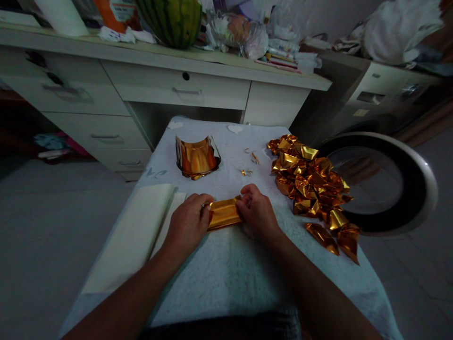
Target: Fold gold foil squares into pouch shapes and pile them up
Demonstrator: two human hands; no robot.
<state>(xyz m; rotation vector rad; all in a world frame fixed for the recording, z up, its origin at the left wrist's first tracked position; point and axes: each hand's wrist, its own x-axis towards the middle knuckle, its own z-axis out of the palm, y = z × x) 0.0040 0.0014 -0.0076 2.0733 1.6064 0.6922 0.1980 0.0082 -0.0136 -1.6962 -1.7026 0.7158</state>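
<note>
A flat, folded strip of gold foil paper [225, 212] lies level near the middle of the cloth-covered table. My left hand [191, 219] pinches its left end, and my right hand [257, 210] pinches its right end between thumb and fingers. Beyond the hands stands a curved stack of gold foil sheets [198, 158]. On the right is a heap of folded gold foil pieces [311, 179], shaped like ingots. A few small gold scraps [246, 173] lie between the stack and the heap.
Folded pale paper [134, 231] lies along the table's left side. Behind the table [244, 274] runs a white desk with drawers [177, 85], a watermelon [173, 21] on top. At right, a washing machine's round door [382, 184] hangs open beside the table edge.
</note>
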